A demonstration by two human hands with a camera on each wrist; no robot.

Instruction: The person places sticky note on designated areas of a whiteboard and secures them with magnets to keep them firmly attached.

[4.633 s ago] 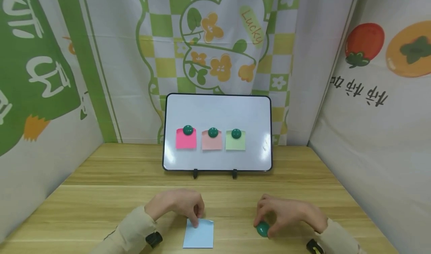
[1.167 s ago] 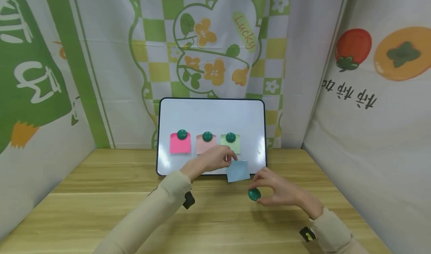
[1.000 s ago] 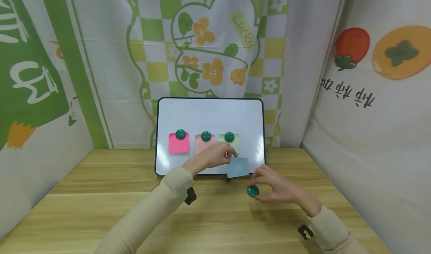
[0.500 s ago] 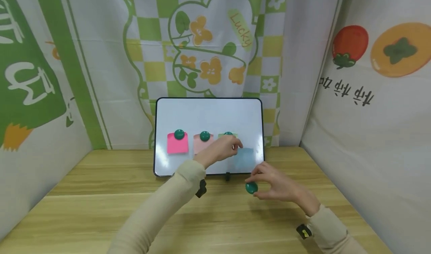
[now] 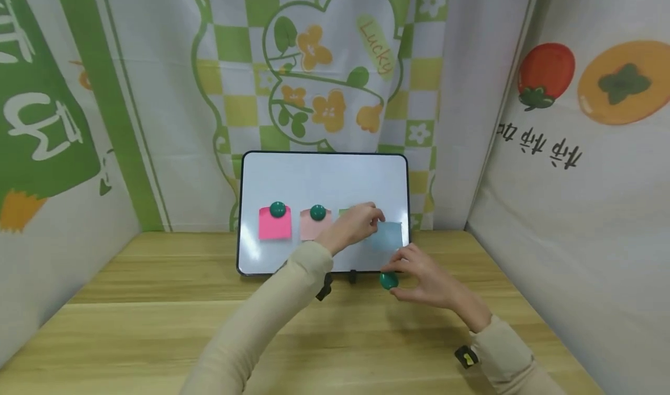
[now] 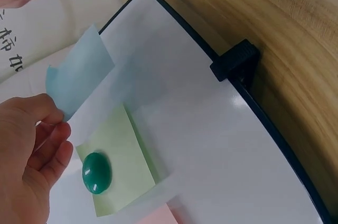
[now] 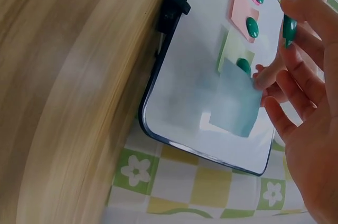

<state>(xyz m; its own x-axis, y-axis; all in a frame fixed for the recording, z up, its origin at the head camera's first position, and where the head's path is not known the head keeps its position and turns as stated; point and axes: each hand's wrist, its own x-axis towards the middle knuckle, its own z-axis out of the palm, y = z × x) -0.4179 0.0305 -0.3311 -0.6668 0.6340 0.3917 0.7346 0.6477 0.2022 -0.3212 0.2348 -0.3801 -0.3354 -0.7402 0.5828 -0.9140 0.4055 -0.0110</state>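
Note:
My left hand (image 5: 357, 226) pinches a light blue sticky note (image 5: 388, 235) by its upper corner, in front of the right part of a small whiteboard (image 5: 324, 174). In the left wrist view the blue note (image 6: 82, 73) tilts away from the board surface. Lower and to the right, my right hand (image 5: 430, 278) holds a round green magnet (image 5: 389, 280) between thumb and fingers. A light green note (image 6: 122, 160) under a magnet (image 6: 97, 173) hangs beside the left hand; in the head view that hand mostly covers it.
A bright pink note (image 5: 274, 227) and a pale pink note (image 5: 314, 227) hang on the board, each under a green magnet. Black clip feet (image 5: 353, 276) support the board on the wooden table (image 5: 131, 319). Printed curtains stand behind and at both sides.
The left hand has lifted the blue note from the table to the board, then further right and up. The right hand has brought the magnet up from the table towards the board's lower right corner.

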